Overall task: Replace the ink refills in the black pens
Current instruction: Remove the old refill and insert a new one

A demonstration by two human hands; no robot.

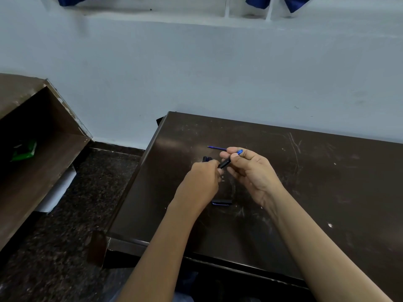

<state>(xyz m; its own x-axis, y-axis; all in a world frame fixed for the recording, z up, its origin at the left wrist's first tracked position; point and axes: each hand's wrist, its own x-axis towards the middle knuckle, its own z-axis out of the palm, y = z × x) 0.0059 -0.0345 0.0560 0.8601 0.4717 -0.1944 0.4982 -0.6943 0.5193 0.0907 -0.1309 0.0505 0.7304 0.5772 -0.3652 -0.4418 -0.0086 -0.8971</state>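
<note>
Dark brown and much scratched, the worktop stands against a pale blue wall. Above its middle both hands meet on a black pen, which slants up to the right and shows a blue end by the right thumb. The right hand, palm turned toward the camera, pinches the pen's upper part between thumb and forefinger, with the other fingers loosely curled beneath. The left hand, back toward the camera, has its fingers curled round the pen's lower end.

Just beyond the right fingertips a thin blue refill points left. Whether it lies on the worktop or is held cannot be told. Some black pieces sit on the worktop just past the left knuckles, partly hidden by them. Nearer the person, between the two wrists, a short black part with a blue edge lies flat.

Left of the worktop is dark speckled floor, then a brown shelf unit with a green packet inside. Blue cloth hangs at the top edge of the view.
</note>
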